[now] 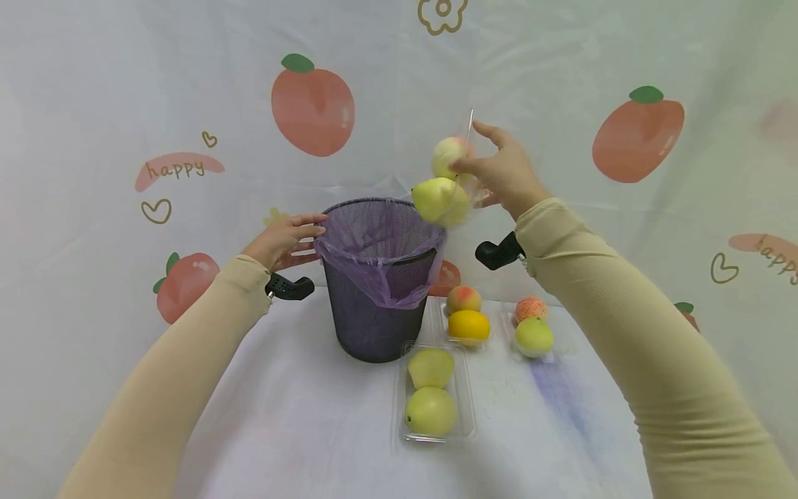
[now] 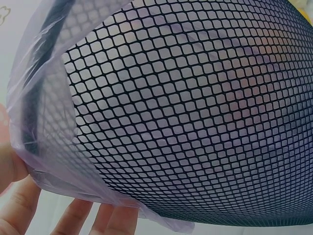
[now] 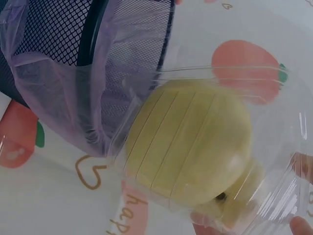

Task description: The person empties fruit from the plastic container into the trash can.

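A black mesh wastebasket (image 1: pixel 380 319) stands on the table with a purple plastic bag (image 1: pixel 399 287) folded over its rim. My left hand (image 1: pixel 283 240) rests its extended fingers against the left side of the rim; in the left wrist view the fingers (image 2: pixel 120 218) touch the bag's edge. My right hand (image 1: pixel 505 170) grips a clear plastic box (image 3: pixel 274 196), tilted above the basket's right rim. With the box are a yellow-green pear (image 1: pixel 433 199) and a pale round fruit (image 1: pixel 449 156), which overlap the rim's right side in the head view.
In front of the basket, a clear tray (image 1: pixel 464 416) holds two yellow-green fruits (image 1: pixel 431 410). To its right sit a peach (image 1: pixel 464 299) with a yellow fruit (image 1: pixel 469 326), and a reddish fruit (image 1: pixel 531 309) with a green one (image 1: pixel 534 337). A fruit-printed cloth (image 1: pixel 374 69) hangs behind.
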A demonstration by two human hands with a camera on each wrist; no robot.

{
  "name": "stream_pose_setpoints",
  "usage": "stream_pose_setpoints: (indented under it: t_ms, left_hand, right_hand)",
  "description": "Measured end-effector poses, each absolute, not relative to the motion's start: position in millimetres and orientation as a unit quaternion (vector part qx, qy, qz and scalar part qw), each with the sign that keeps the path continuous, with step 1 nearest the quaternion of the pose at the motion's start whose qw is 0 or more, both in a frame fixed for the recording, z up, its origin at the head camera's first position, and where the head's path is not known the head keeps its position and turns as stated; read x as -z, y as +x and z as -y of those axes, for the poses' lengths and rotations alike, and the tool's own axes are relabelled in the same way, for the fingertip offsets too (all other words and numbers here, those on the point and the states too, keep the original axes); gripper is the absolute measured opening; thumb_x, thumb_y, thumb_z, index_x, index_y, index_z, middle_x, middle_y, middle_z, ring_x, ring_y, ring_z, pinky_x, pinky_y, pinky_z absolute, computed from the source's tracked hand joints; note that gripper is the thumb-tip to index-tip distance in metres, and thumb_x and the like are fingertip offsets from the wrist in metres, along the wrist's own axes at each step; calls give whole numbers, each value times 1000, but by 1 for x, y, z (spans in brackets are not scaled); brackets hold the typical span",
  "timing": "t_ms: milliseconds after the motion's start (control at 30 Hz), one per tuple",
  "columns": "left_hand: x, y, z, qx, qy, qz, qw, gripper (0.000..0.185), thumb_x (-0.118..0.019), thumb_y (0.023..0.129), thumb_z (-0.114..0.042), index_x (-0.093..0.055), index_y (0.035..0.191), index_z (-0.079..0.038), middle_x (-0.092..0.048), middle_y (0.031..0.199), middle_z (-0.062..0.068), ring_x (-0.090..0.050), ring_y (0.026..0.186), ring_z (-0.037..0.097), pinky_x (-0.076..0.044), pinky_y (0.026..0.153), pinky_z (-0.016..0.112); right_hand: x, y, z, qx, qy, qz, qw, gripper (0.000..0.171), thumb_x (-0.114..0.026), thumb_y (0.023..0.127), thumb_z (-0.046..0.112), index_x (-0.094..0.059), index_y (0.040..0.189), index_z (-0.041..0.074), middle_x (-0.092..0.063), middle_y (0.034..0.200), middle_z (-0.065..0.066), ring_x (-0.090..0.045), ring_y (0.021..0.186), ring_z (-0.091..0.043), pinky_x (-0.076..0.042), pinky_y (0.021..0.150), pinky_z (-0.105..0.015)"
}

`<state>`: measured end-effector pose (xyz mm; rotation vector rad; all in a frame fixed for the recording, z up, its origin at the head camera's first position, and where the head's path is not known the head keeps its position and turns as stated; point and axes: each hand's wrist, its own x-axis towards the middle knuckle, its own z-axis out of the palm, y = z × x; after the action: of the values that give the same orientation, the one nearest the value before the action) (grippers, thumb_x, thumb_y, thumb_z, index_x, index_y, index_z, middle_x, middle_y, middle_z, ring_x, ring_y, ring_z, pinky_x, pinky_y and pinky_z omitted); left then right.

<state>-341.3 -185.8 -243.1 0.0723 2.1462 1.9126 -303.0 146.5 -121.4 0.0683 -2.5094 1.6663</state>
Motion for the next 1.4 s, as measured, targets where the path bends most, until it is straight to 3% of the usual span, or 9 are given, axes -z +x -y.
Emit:
stream_pose_setpoints:
  t_ms: [233,567,700,767,867,967,1033,1200,1400]
  left_hand:
    - [244,-342,186,-660,28,-739,133,55,-53,101,-22,-33,152,-18,-42,135,0,-52,110,16,-41,110,40]
    - [242,-340,187,-658,25,-740,137,55,-52,101,-21,-32,152,-17,-45,124,-5,-50,113,19,-42,109,39]
    - [240,-339,185,-662,21,-737,138,56,-53,101,-21,-32,152,-17,-45,121,-6,-52,109,17,-43,108,36]
    - [240,-339,185,-662,20,-737,137,56,-54,100,-21,-33,152,-17,-45,120,-6,-52,107,16,-44,106,35]
    - [239,-340,183,-662,18,-737,138,56,-53,101,-21,-32,152,-17,-46,118,-6,-53,107,16,-45,106,34]
    - [240,-340,183,-662,18,-736,138,55,-53,101,-21,-32,152,-17,-47,117,-5,-54,106,15,-44,106,35]
    - [240,-340,184,-662,17,-736,137,55,-53,101,-21,-33,152,-17,-47,117,-5,-55,103,14,-44,107,36]
    - [241,-342,184,-665,26,-734,137,56,-52,101,-21,-31,153,-17,-46,122,-3,-54,101,12,-40,111,39]
    - [242,-342,183,-669,22,-730,137,57,-53,101,-20,-31,153,-18,-44,124,-2,-52,105,15,-39,111,39]
  right_hand:
    - [124,-305,-137,-475,33,875,91,81,-76,84,23,-31,148,46,-16,161,6,-53,112,-20,-61,72,-42]
    - [119,-309,-130,-359,46,922,138,80,-76,83,34,-31,148,47,-14,161,-9,-52,58,-13,-54,51,-27]
    - [118,-311,-137,-383,45,912,140,81,-76,83,37,-29,148,48,-14,162,-5,-48,51,-9,-51,49,-25]
    - [118,-311,-143,-424,45,894,135,80,-76,83,36,-29,147,49,-15,161,3,-53,61,-9,-54,55,-26]
    - [118,-308,-157,-495,44,859,122,80,-75,84,35,-28,147,51,-15,160,10,-60,98,-15,-59,72,-29]
    - [120,-305,-172,-577,45,811,91,79,-72,87,33,-24,147,51,-17,160,6,-47,129,-32,-59,78,-33]
    - [123,-303,-184,-621,49,779,67,79,-70,89,31,-22,148,51,-20,160,0,-35,138,-41,-60,73,-32]
    - [138,-298,-219,-691,54,721,-3,81,-66,92,31,-12,150,52,-7,162,-13,-24,143,-43,-59,66,-26]
    - [177,-289,-263,-722,55,687,-54,82,-61,95,29,-5,150,53,5,161,-18,-57,111,-23,-60,75,-30]
